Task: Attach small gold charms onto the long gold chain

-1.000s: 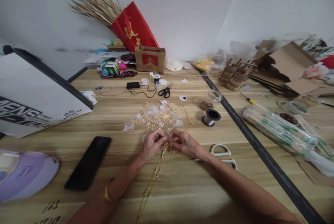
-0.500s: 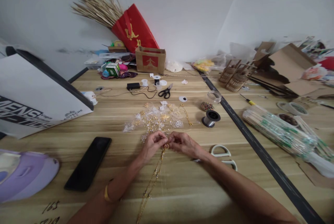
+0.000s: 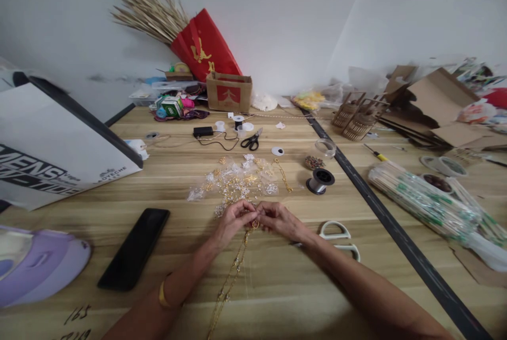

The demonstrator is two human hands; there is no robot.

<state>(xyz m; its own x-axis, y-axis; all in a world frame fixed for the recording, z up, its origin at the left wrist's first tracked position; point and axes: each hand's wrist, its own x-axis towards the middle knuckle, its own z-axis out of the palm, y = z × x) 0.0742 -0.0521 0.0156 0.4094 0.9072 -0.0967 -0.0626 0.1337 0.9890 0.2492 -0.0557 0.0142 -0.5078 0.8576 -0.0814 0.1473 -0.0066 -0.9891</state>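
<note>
My left hand [image 3: 236,219] and my right hand [image 3: 278,219] meet fingertip to fingertip over the table, both closed in a pinch. Between them, just under the fingertips, shows a small gold ring [image 3: 255,225]. From there a long gold chain [image 3: 233,271] with clear beads trails down toward the near edge. Exactly which part each hand grips is partly hidden by the fingers. Beyond my hands lies a pile of gold and clear beads and charms [image 3: 240,181] on plastic bags. White-handled scissors [image 3: 336,230] lie partly under my right forearm.
A black phone [image 3: 134,249] lies left of my forearm. To the right stand a wire spool [image 3: 320,180] and a jar of beads [image 3: 315,162]. Black scissors [image 3: 251,140] lie farther back. Wrapped sticks [image 3: 423,200] are at the right; a white box [image 3: 59,150] stands left.
My hands and the gold ring have shifted very slightly to the right, still pinched together. The chain hangs much as before, and the things on the table have stayed put.
</note>
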